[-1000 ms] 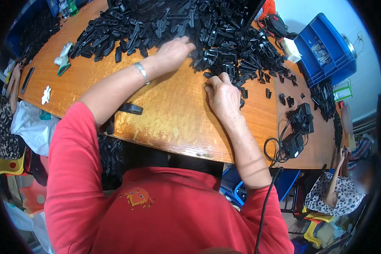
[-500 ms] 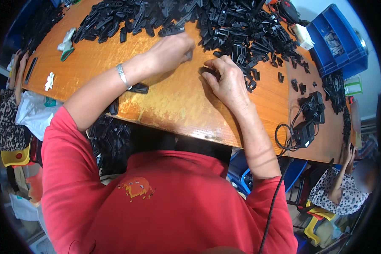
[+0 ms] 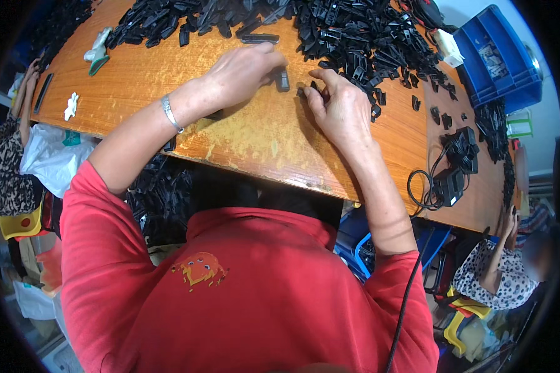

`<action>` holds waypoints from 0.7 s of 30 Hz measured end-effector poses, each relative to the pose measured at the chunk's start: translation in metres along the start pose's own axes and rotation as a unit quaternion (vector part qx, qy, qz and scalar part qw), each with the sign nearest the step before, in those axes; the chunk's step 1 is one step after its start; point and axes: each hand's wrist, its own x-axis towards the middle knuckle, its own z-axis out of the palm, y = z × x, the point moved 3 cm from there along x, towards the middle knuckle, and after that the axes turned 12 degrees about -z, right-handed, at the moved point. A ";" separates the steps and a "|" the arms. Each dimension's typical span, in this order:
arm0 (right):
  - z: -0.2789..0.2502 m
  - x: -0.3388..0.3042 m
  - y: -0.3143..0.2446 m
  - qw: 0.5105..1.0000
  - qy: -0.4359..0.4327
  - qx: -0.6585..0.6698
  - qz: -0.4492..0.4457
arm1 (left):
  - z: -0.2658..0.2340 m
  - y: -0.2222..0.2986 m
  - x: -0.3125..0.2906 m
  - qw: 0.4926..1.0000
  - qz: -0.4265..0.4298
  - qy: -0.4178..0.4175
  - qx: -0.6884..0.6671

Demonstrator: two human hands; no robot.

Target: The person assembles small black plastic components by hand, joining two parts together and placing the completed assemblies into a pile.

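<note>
My left hand (image 3: 244, 73) is closed over the wooden table (image 3: 255, 140), its fingers pinching a small black plastic part (image 3: 283, 81) that pokes out below the fingertips. To the right, my right hand (image 3: 341, 107) curls with thumb and index finger around another dark plastic piece (image 3: 303, 91), mostly hidden by the fingers. Just beyond my left hand lies a longer black plastic part (image 3: 259, 38). Beyond both hands spreads a big heap of black plastic parts (image 3: 361, 40).
A glove (image 3: 97, 53) and a white scrap (image 3: 71, 106) lie at left. At right are a black corded adapter (image 3: 448, 186), a white box (image 3: 448, 48) and a blue bin (image 3: 504, 62). Two other people sit at the table's left and right ends.
The black part in my left hand now shows more clearly below the fingers. My right hand has shifted slightly right, and less of its piece is visible.
</note>
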 end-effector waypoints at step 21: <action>-0.003 -0.010 -0.007 0.973 -0.182 0.095 -0.105 | -0.013 -0.008 -0.035 0.999 0.027 0.038 0.020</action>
